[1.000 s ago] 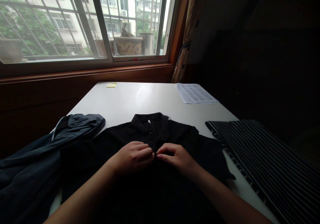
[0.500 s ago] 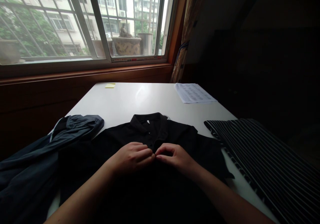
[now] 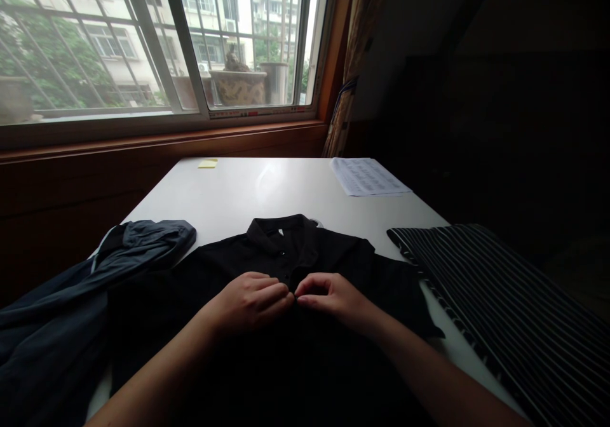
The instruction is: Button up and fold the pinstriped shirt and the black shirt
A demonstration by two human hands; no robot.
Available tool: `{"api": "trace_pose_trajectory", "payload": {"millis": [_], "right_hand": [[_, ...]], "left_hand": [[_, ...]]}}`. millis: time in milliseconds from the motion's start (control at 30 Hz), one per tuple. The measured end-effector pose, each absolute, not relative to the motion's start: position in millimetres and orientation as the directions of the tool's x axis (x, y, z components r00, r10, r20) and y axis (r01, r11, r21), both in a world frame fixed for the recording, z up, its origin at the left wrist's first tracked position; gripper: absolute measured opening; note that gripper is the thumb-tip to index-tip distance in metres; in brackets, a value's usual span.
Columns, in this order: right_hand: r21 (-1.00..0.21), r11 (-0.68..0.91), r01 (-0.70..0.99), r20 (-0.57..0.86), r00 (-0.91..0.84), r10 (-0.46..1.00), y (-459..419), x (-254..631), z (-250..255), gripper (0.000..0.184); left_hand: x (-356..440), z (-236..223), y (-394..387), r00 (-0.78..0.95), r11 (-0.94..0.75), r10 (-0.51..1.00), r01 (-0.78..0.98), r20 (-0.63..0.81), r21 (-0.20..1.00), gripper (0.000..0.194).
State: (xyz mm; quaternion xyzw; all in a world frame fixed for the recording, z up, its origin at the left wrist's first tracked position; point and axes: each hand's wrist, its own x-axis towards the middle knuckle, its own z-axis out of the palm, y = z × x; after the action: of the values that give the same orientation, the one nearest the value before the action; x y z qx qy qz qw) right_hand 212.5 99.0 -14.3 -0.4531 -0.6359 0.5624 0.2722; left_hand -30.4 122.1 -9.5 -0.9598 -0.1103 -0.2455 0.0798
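Note:
A black collared shirt (image 3: 343, 249) lies spread front side up, its collar pointing toward the window and its neck opening parted. Small buttons show on the placket just below the collar. My left hand (image 3: 255, 300) is closed on the placket, fingers curled and pressed together at the shirt's middle. Right beside it, my right hand (image 3: 331, 297) pinches the same spot between thumb and forefinger. The two sets of fingertips almost touch. What exactly lies between them, cloth edge or button, is too dark and small to make out.
The shirt rests on a white table (image 3: 229, 192). Left of it lies a crumpled blue-grey garment (image 3: 157, 239), to the right a black striped cloth (image 3: 476, 268). Printed papers (image 3: 369, 176) and a yellow sticky note (image 3: 208, 163) sit at the far edge, below a barred window (image 3: 143, 52).
Both hands keep their pinch at the same place on the placket. The whole view has shifted very slightly; nothing else has visibly moved.

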Motion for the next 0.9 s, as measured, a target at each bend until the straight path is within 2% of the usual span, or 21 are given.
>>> {"api": "trace_pose_trajectory", "payload": {"millis": [300,533,900], "right_hand": [[-0.956,-0.166,0.242,-0.26,-0.435,0.862,100.8,211.7,-16.7,0.027],[-0.925,-0.298,0.234,-0.375,-0.455,0.807,101.5,213.0,-12.0,0.032],[-0.928,-0.332,0.169,-0.372,-0.487,0.79,103.3,212.4,-17.4,0.031]], "left_hand": [[-28.9,-9.8,121.5,0.855,-0.961,0.15,0.243,0.496,-0.128,0.015],[-28.1,-9.4,120.2,0.855,-0.959,0.129,0.236,0.501,-0.156,0.013],[-27.4,-8.6,120.4,0.843,-0.964,0.101,0.215,0.529,-0.158,0.01]]}}
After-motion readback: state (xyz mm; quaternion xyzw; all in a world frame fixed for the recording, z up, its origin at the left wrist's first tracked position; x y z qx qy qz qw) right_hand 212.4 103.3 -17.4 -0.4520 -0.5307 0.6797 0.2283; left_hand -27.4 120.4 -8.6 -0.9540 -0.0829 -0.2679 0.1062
